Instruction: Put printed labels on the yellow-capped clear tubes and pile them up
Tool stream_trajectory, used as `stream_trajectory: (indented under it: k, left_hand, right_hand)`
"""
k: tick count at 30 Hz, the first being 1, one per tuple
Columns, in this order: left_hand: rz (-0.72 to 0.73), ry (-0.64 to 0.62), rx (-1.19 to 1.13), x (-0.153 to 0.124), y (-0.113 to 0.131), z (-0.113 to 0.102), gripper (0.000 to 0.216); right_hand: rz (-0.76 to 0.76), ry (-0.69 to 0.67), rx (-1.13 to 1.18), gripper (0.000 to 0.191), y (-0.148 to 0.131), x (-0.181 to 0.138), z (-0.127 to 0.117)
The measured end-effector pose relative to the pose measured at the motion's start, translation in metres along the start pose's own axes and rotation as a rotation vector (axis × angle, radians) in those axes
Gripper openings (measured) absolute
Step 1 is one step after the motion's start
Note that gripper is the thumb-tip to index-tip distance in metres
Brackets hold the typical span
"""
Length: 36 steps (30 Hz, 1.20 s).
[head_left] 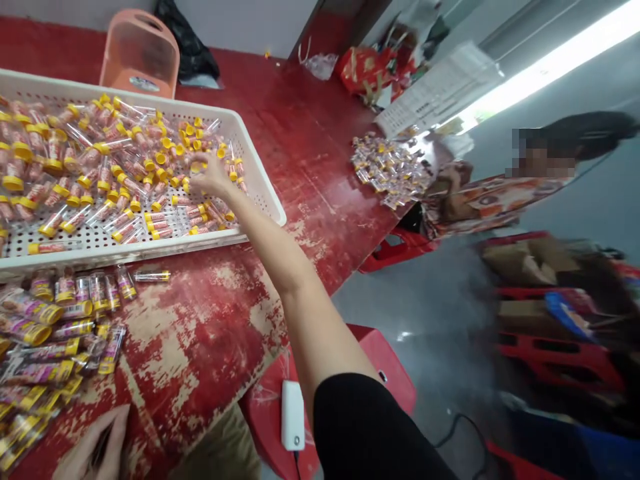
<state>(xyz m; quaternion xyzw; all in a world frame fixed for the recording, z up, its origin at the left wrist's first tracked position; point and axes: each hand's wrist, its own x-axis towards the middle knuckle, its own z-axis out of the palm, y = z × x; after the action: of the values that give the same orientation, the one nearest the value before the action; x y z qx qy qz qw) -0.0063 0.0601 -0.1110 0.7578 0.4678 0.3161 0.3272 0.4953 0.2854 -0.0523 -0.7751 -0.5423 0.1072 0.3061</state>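
My right hand [213, 177] reaches into the right part of a white perforated tray [260, 180]. Its thumb and fingers curl round a yellow-capped tube [199, 166], of which little more than the cap shows. Around it lie many small clear tubes [103, 173] with pinkish contents and yellow caps, heaped loosely. At the bottom left edge, my left hand [97, 447] is low over the table, cut off by the frame. Its visible fingers come together at the tips, and what they may hold is hidden. Just above it is a pile of labelled tubes [55, 350] with yellow ends.
The worn red table [200, 320] carries an orange plastic scoop-like container [140, 57] and a black bag [187, 47] behind the tray. Another person [500, 193] sits by a second tube pile [393, 167]. A red stool [375, 360] holds a white device [293, 413] with a cable.
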Motion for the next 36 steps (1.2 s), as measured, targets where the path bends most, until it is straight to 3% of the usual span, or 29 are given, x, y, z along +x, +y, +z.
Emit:
stream_trajectory:
  k: [3, 5, 7, 11, 13, 17, 20, 23, 26, 31, 34, 36]
  left_hand:
    - [0.001, -0.02, -0.049, 0.003, -0.007, -0.001, 0.016]
    - [-0.021, -0.02, -0.08, 0.005, -0.008, 0.0, 0.015]
    - [-0.052, -0.015, -0.111, 0.008, -0.007, 0.001, 0.015]
    - [-0.17, 0.005, -0.195, 0.018, 0.011, 0.001, 0.018]
    - [-0.266, -0.007, -0.278, 0.024, 0.025, -0.001, 0.024]
    - [-0.487, -0.045, -0.696, 0.034, 0.05, -0.001, 0.037]
    - [-0.692, -0.056, -1.075, 0.039, 0.063, 0.005, 0.043]
    - [-0.821, -0.068, -1.225, 0.038, 0.077, 0.016, 0.035]
    - [-0.821, -0.043, -1.228, 0.035, 0.089, 0.033, 0.021]
    - [-0.76, -0.006, -1.279, 0.036, 0.084, 0.062, 0.019]
    - [-0.77, 0.012, -1.307, 0.034, 0.082, 0.071, 0.015]
    - [-0.77, -0.002, -1.325, 0.034, 0.081, 0.073, 0.011]
  right_hand:
    - [-0.028, 0.13, 0.124, 0.033, -0.022, -0.029, -0.032]
    - [-0.126, 0.169, 0.203, 0.031, -0.047, -0.075, -0.049]
    - [-0.239, 0.105, 0.271, 0.032, -0.074, -0.14, -0.05]
    - [-0.292, -0.26, 0.222, 0.033, -0.107, -0.258, -0.009]
    - [-0.275, -0.299, 0.111, 0.038, -0.107, -0.287, 0.018]
    - [-0.29, -0.161, -0.008, 0.044, -0.095, -0.294, 0.047]
    - [-0.314, -0.113, -0.034, 0.055, -0.09, -0.291, 0.051]
    - [-0.336, -0.137, -0.022, 0.068, -0.089, -0.297, 0.047]
    - [-0.308, -0.08, 0.153, 0.055, -0.075, -0.303, 0.045]
    - [-0.109, 0.185, 0.48, 0.049, -0.045, -0.321, 0.057]
    - [-0.026, 0.398, 0.452, 0.041, -0.054, -0.359, 0.057]
    - [-0.097, 0.403, 0.346, 0.037, -0.067, -0.385, 0.057]
